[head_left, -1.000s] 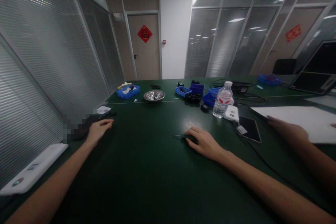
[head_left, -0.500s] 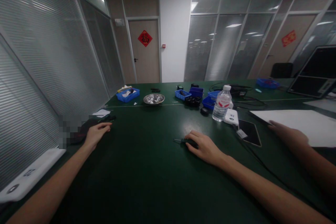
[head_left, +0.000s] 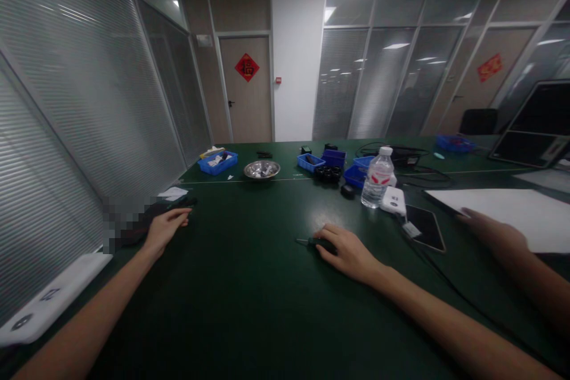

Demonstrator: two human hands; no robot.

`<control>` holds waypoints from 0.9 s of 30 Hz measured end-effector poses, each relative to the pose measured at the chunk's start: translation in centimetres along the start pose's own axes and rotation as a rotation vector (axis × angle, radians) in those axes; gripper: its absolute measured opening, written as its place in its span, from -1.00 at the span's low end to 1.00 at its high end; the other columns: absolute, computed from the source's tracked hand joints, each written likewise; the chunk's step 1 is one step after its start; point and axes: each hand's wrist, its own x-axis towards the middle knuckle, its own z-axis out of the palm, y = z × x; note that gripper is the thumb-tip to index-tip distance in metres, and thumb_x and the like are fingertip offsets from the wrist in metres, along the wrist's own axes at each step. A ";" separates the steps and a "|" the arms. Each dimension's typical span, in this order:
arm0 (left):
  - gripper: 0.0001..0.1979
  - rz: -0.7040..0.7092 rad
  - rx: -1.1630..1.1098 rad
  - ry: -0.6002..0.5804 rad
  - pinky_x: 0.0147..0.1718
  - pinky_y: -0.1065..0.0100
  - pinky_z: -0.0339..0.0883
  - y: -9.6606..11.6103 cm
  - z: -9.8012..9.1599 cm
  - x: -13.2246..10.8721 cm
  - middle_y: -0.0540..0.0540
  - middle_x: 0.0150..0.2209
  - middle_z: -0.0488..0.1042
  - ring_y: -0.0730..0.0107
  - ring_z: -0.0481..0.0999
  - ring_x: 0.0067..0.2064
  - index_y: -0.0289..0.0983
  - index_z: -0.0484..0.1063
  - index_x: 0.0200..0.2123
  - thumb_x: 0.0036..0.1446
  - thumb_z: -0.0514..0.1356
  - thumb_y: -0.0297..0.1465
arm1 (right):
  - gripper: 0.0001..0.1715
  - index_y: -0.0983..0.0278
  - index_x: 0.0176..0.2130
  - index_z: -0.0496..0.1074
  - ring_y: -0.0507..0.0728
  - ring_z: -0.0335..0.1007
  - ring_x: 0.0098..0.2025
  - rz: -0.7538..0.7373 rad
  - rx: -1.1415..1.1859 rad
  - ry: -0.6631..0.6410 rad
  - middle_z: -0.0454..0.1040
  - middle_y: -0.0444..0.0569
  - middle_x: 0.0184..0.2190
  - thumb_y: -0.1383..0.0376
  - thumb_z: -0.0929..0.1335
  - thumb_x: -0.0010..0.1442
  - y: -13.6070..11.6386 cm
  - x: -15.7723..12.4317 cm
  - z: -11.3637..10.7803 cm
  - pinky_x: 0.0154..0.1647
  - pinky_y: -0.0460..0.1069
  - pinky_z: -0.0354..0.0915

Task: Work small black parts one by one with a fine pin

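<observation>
My right hand (head_left: 342,249) rests on the table, its fingers closed over the dark handle of a screwdriver (head_left: 321,243). The thin metal shaft lies flat and points left. On the left side of the table, my left hand (head_left: 167,230) has its fingers drawn together, and whatever may be between them is too small to make out. A dark slender item (head_left: 190,202) lies just beyond those fingertips. Straight ahead, a round metal dish (head_left: 262,178) contains small light and dark pieces.
Blue trays (head_left: 218,163) with parts stand along the back. A water bottle (head_left: 377,181), a white device (head_left: 393,199) and a dark tablet (head_left: 425,227) are to the right. Another person's hand (head_left: 494,231) touches white sheets (head_left: 503,205). A long white case (head_left: 53,300) lies at left.
</observation>
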 end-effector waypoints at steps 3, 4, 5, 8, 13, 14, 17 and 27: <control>-0.53 0.042 0.008 -0.049 -0.27 0.35 0.49 0.0 0.1 0.0 -0.17 -0.18 0.68 0.18 0.64 -0.21 -0.26 0.65 -0.02 0.06 0.31 -0.14 | -0.71 0.19 0.05 0.43 0.17 0.43 -0.11 0.001 -0.005 0.001 0.47 0.01 -0.09 0.18 0.30 0.39 0.0 0.0 0.0 -0.08 0.07 0.36; -0.53 0.051 0.036 -0.052 -0.27 0.34 0.48 -0.1 0.1 0.0 -0.16 -0.17 0.67 0.17 0.63 -0.20 -0.25 0.64 -0.01 0.07 0.31 -0.13 | -0.71 0.19 0.05 0.43 0.17 0.43 -0.11 0.001 -0.006 -0.003 0.47 0.01 -0.09 0.18 0.30 0.39 -0.1 0.0 0.0 -0.09 0.07 0.36; -0.53 0.057 0.072 -0.052 -0.26 0.33 0.46 -0.2 0.1 0.1 -0.16 -0.17 0.67 0.15 0.62 -0.18 -0.23 0.64 0.00 0.08 0.31 -0.12 | -0.71 0.20 0.05 0.43 0.17 0.43 -0.11 0.002 -0.008 -0.006 0.47 0.01 -0.09 0.19 0.30 0.39 -0.2 0.0 -0.1 -0.10 0.07 0.36; -0.57 0.066 0.184 -0.055 -0.24 0.31 0.41 -0.4 0.1 0.3 -0.14 -0.14 0.66 0.09 0.61 -0.13 -0.19 0.65 -0.03 0.09 0.30 -0.12 | -0.70 0.20 0.06 0.43 0.17 0.44 -0.11 0.004 -0.015 -0.016 0.48 0.02 -0.09 0.20 0.30 0.38 -0.3 0.1 -0.3 -0.10 0.07 0.37; -0.59 0.076 0.312 -0.056 -0.20 0.29 0.37 -0.8 -0.3 1.1 -0.15 -0.15 0.65 0.06 0.59 -0.15 -0.20 0.67 -0.07 0.09 0.28 -0.12 | -0.69 0.21 0.06 0.44 0.18 0.45 -0.09 -0.005 -0.017 -0.015 0.48 0.03 -0.07 0.20 0.30 0.37 -0.3 0.1 -0.3 -0.06 0.08 0.37; -0.58 0.081 0.336 -0.050 -0.19 0.27 0.37 -0.8 -0.4 1.2 -0.17 -0.13 0.65 0.04 0.59 -0.14 -0.21 0.67 -0.07 0.09 0.28 -0.12 | -0.69 0.21 0.06 0.44 0.18 0.45 -0.09 -0.007 -0.020 -0.015 0.48 0.03 -0.07 0.20 0.30 0.38 -0.2 0.1 -0.3 -0.06 0.08 0.37; -0.59 0.096 0.390 -0.034 -0.15 0.23 0.36 -0.8 -1.0 1.6 -0.22 -0.05 0.62 -0.01 0.57 -0.10 -0.22 0.68 -0.08 0.11 0.27 -0.12 | -0.69 0.21 0.06 0.44 0.18 0.44 -0.09 -0.008 -0.031 -0.012 0.48 0.03 -0.08 0.19 0.30 0.38 -0.2 0.1 -0.2 -0.06 0.08 0.37; -0.71 0.104 0.414 0.039 -0.06 0.20 0.36 -0.6 -1.6 1.4 -0.25 -0.06 0.62 -0.08 0.56 -0.04 -0.25 0.70 -0.25 0.09 0.30 -0.19 | -0.70 0.21 0.04 0.45 0.18 0.44 -0.09 -0.009 -0.032 -0.013 0.48 0.03 -0.09 0.18 0.29 0.38 -0.2 0.0 -0.3 -0.06 0.08 0.37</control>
